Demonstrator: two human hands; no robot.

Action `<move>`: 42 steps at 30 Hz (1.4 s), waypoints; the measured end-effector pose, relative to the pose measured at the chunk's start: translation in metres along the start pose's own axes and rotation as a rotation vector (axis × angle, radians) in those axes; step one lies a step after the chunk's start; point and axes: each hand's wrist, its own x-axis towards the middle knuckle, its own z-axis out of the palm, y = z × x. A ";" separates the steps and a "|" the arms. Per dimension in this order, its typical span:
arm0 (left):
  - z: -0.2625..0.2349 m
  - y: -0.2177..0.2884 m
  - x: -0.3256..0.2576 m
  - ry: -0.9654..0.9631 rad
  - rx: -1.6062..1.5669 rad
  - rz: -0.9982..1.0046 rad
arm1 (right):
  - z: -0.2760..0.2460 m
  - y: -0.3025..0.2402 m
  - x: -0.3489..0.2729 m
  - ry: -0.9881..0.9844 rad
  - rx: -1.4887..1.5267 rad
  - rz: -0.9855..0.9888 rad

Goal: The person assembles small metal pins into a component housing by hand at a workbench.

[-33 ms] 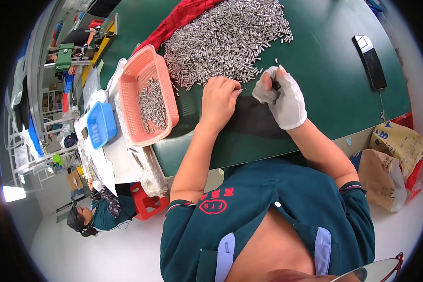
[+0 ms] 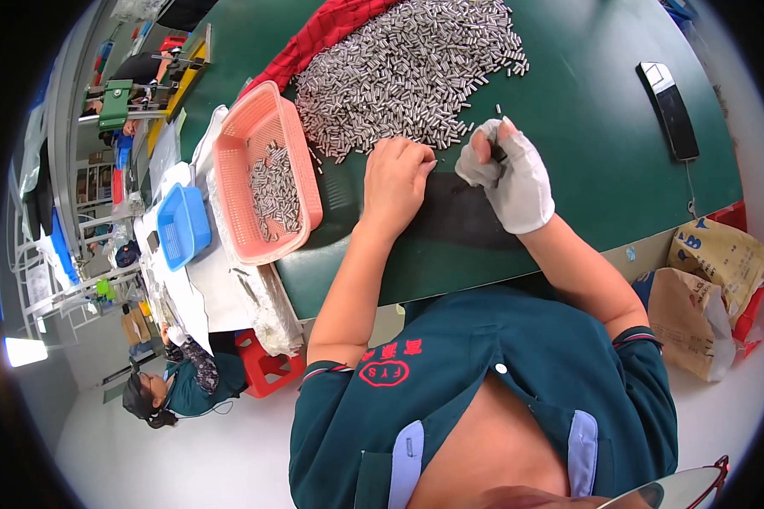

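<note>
A large heap of small silvery metal pins (image 2: 416, 72) is spread over the green table (image 2: 586, 93). At the heap's near edge is my bare left hand (image 2: 396, 182), its fingers curled together; what they pinch, if anything, is hidden. My right hand (image 2: 514, 178) wears a white glove that leaves some fingertips bare. It is held closed just right of the heap, thumb against fingers, and its contents cannot be made out. One loose pin (image 2: 498, 109) lies just beyond it. Left of the heap, a pink basket (image 2: 310, 182) contains more of the same pins.
Red cloth (image 2: 314, 38) borders the heap's far left. A black-and-white device (image 2: 671, 114) with a cord lies at the right. Beyond the basket are a blue tray (image 2: 197, 222) and a seated co-worker (image 2: 191, 382) near a red stool (image 2: 267, 369). Bags (image 2: 692, 327) stand right of the table.
</note>
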 end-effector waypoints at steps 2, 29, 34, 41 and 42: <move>0.002 0.002 0.001 -0.019 0.037 -0.017 | -0.001 -0.001 0.000 0.012 -0.009 0.003; 0.016 0.044 -0.044 0.115 -0.001 -0.251 | -0.002 -0.005 0.002 0.021 0.095 -0.072; 0.019 0.044 -0.043 0.113 0.008 -0.254 | -0.005 0.001 0.005 0.031 0.072 -0.038; 0.020 0.042 -0.043 0.127 0.004 -0.230 | -0.005 0.004 0.006 0.072 0.006 0.008; 0.021 0.042 -0.044 0.124 0.004 -0.227 | -0.006 0.004 0.006 0.047 -0.009 0.004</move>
